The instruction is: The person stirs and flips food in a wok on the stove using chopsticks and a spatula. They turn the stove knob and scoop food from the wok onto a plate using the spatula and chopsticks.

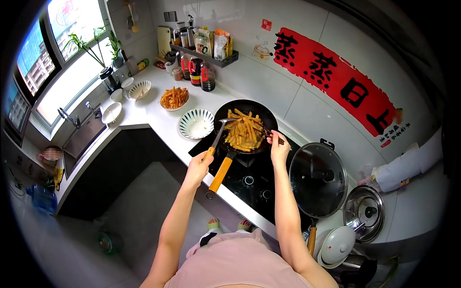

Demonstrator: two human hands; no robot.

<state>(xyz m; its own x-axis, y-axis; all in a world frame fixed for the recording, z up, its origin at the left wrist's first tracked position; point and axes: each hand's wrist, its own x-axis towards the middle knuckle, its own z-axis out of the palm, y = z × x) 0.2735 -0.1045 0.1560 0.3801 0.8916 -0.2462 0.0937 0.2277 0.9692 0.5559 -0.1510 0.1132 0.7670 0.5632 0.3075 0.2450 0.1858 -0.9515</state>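
A black frying pan [261, 111] with a wooden handle sits on the black stove, holding golden fried strips [244, 133]. My left hand [198, 169] is closed round the wooden handle of a metal spatula [219, 136], whose head reaches into the strips from the left. Over the pan's right edge is my right hand [279, 146], its fingers pinched on something dark and thin, too small to name. Left of the pan stand an empty striped bowl [196, 124] and, behind it, a plate of browner fried strips [175, 98].
A glass-lidded pan [318, 180] stands on the stove's right side, beside a metal lid [365, 211] and a white lidded pot [337, 246]. Bottles [207, 78] and a spice rack [204, 55] line the wall. Small bowls [139, 90] stand near the sink [82, 139].
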